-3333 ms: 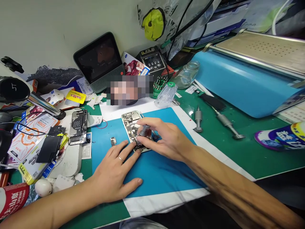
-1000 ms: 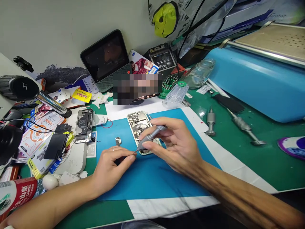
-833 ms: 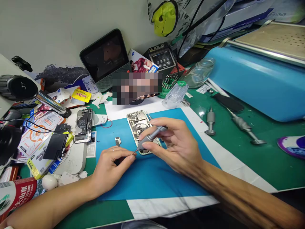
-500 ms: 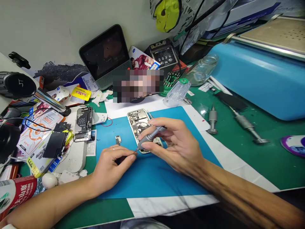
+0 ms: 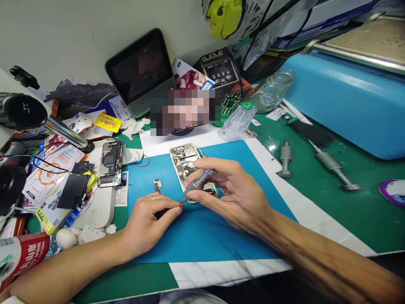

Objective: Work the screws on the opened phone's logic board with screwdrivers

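My right hand [image 5: 232, 188] grips a grey precision screwdriver [image 5: 199, 182], slanting down to the left. Its tip meets the fingertips of my left hand [image 5: 152, 219], which are pinched together; whatever they hold is too small to make out. Behind the screwdriver lies an opened phone [image 5: 182, 158] with its inner parts bare, partly hidden by my right hand. A small metal phone part [image 5: 157, 184] rests on the blue mat [image 5: 221, 236], just beyond my left knuckles.
Another opened phone part [image 5: 110, 164] lies at the left among boxes [image 5: 53, 169]. Two more screwdrivers [image 5: 285, 160] are at the right, one upright, one lying down [image 5: 335, 169]. A glass jar [image 5: 274, 90], a clear plastic container [image 5: 237, 122] and a screen device [image 5: 139, 69] stand at the back.
The view has shifted very slightly. Both hands keep almost the same pose, with the screwdriver's tip still at my left fingertips and its handle tilted a little differently.
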The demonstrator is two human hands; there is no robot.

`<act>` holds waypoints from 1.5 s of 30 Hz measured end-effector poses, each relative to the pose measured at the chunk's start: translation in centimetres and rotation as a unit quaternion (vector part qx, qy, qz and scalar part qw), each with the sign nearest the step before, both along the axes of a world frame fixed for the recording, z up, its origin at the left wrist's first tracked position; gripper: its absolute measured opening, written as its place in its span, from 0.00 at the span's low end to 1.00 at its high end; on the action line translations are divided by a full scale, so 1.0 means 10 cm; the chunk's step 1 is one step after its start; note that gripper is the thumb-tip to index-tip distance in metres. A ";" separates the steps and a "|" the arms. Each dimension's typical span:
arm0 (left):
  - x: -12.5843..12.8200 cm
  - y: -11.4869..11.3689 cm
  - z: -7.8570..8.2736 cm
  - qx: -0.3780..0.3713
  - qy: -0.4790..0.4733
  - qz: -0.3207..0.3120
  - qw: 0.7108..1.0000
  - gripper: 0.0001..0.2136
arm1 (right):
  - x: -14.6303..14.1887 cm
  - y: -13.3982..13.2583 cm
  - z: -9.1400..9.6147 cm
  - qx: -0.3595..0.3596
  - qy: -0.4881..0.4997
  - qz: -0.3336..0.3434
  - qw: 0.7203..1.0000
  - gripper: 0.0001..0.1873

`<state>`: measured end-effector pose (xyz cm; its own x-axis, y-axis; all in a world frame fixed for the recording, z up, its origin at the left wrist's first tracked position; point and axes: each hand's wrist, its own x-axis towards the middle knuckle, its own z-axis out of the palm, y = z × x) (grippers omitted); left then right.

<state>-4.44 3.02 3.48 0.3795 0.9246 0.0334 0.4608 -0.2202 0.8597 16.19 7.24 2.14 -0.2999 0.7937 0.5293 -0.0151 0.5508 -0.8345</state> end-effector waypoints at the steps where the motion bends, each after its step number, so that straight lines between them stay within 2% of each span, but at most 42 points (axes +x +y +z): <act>1: 0.00 0.00 0.00 0.002 0.002 -0.001 1.000 0.06 | 0.00 0.00 0.00 0.004 -0.004 -0.001 1.000 0.29; 12: 0.00 -0.02 -0.02 0.034 0.031 -0.022 0.999 0.06 | 0.01 0.00 0.03 0.110 -0.050 -0.001 0.993 0.31; 17: -0.01 -0.03 -0.02 0.038 0.046 -0.028 0.998 0.07 | 0.00 0.00 0.05 0.108 -0.052 0.007 0.993 0.32; 28: 0.01 -0.03 -0.01 0.042 0.065 -0.015 0.997 0.05 | 0.00 0.01 0.03 0.109 -0.060 0.001 0.992 0.27; 35: 0.00 -0.04 0.02 0.036 0.088 -0.015 0.995 0.05 | 0.08 0.02 0.07 0.129 -0.071 -0.052 0.988 0.30; 37: -0.01 -0.06 0.02 0.060 0.111 -0.033 0.991 0.07 | 0.12 0.03 0.10 0.159 -0.086 -0.072 0.981 0.35; 40: -0.02 -0.08 0.01 0.127 0.163 -0.108 0.972 0.15 | 0.18 0.07 0.14 0.212 -0.087 -0.107 0.967 0.41; 45: -0.02 -0.09 -0.01 0.171 0.238 -0.157 0.943 0.27 | 0.26 0.13 0.14 0.251 -0.125 -0.113 0.953 0.41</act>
